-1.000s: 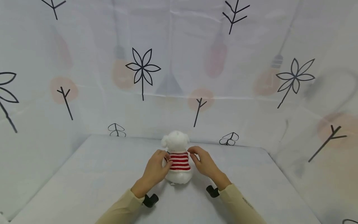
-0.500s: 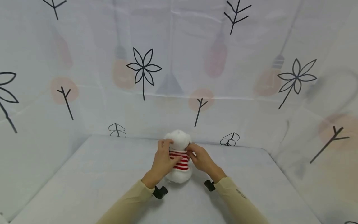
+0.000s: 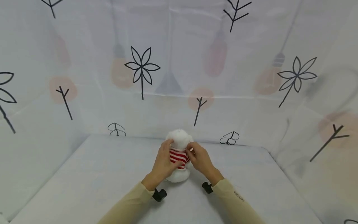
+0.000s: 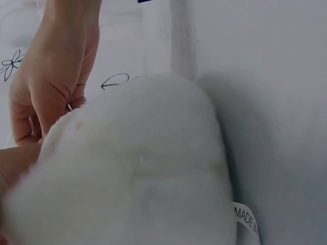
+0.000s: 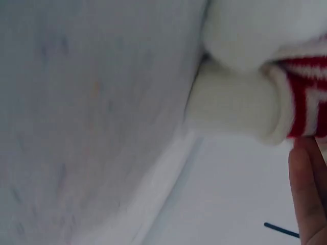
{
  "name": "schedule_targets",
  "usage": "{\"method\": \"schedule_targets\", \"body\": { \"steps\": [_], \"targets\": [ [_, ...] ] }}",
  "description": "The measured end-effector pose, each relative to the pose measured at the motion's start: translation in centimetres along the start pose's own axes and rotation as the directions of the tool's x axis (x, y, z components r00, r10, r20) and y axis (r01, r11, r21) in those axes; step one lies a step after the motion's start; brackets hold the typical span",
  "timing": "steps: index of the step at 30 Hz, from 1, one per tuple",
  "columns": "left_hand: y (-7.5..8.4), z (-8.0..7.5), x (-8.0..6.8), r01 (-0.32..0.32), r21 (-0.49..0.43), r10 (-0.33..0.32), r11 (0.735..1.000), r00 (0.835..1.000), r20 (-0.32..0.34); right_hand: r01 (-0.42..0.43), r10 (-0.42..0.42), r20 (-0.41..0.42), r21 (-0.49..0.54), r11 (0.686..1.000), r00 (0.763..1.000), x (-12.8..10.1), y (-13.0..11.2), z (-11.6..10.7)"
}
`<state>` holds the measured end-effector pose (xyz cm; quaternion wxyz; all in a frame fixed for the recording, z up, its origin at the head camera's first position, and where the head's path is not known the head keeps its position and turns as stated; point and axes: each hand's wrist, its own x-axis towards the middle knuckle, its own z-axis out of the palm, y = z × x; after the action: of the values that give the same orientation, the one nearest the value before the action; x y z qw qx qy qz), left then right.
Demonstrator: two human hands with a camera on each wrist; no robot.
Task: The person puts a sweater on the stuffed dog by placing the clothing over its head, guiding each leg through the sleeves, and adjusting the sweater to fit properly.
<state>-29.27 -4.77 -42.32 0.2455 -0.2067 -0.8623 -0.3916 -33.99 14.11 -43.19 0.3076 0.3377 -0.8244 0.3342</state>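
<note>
A white plush toy (image 3: 180, 138) in a red-and-white striped knit sweater (image 3: 176, 154) sits upright on the table, no face showing towards the head camera. My left hand (image 3: 162, 163) holds its left side, thumb across the sweater's back. At the right shoulder, just under the head, my right hand (image 3: 202, 158) pinches the sweater with thumb and fingertips. In the left wrist view the plush body fills the middle, with a white tag (image 4: 246, 218) printed "MADE IN" at its edge. A stubby plush arm (image 5: 232, 102) comes out of the striped sleeve (image 5: 306, 102) in the right wrist view.
The white-covered table (image 3: 112, 174) meets a white cloth backdrop (image 3: 173, 40) printed with flowers, twigs and lamps, close behind the toy. Side cloths rise at left and right. A black wrist camera (image 3: 160, 195) sits under the left wrist and another black camera (image 3: 207, 187) under the right.
My left hand has moved up and right, its thumb now lying across the sweater. The right fingers have closed on the sweater's shoulder. The toy has turned and shifted slightly right.
</note>
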Motion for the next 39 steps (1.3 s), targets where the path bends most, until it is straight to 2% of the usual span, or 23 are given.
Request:
{"method": "schedule_targets", "body": {
  "steps": [4, 7, 9, 14, 22, 29, 32, 35, 37, 39],
  "targets": [
    [-0.1, -0.3, 0.1, 0.001, -0.03, -0.002, 1.0, 1.0, -0.023, -0.129, 0.131, -0.03, 0.064, 0.99, 0.991, -0.3, -1.1, 0.1],
    [-0.3, -0.6, 0.2, 0.027, -0.051, -0.028, 0.998, 0.999, -0.017, -0.22, 0.219, 0.022, 0.123, 0.968, 0.975, -0.6, -2.2, -0.2],
    [-0.5, -0.7, 0.3, 0.044, -0.065, -0.045, 0.997, 0.999, -0.007, -0.255, 0.248, 0.073, 0.119, 0.959, 0.966, -0.7, -2.9, -0.3],
    [-0.5, -1.0, 0.2, 0.061, -0.123, -0.06, 0.991, 0.998, 0.012, -0.263, 0.252, 0.157, 0.05, 0.964, 0.955, -0.9, -3.7, -0.2],
    [0.0, -0.8, -0.5, 0.107, -0.125, -0.103, 0.986, 0.994, 0.038, -0.28, 0.257, 0.178, 0.121, 0.952, 0.95, -0.9, -3.3, -0.5],
    [1.2, -0.9, -1.7, 0.118, -0.245, -0.108, 0.962, 0.993, 0.051, -0.265, 0.241, 0.176, 0.132, 0.955, 0.955, -0.9, -2.4, -1.5],
    [1.2, -0.9, -1.9, 0.076, -0.199, -0.076, 0.977, 0.997, 0.007, -0.282, 0.262, 0.18, 0.1, 0.954, 0.948, -0.9, -2.3, -1.8],
    [0.6, -0.7, -1.9, 0.043, -0.1, -0.049, 0.994, 0.997, -0.062, -0.287, 0.277, 0.166, 0.039, 0.957, 0.946, -1.0, -2.5, -1.9],
    [-0.1, -0.5, -2.0, 0.057, -0.05, -0.061, 0.997, 0.994, -0.088, -0.298, 0.294, 0.165, 0.004, 0.954, 0.942, -1.0, -3.0, -2.0],
    [-0.8, -0.4, -2.0, 0.088, -0.024, -0.09, 0.996, 0.992, -0.083, -0.312, 0.314, 0.178, -0.036, 0.949, 0.933, -1.2, -3.5, -2.1]
  ]
}}
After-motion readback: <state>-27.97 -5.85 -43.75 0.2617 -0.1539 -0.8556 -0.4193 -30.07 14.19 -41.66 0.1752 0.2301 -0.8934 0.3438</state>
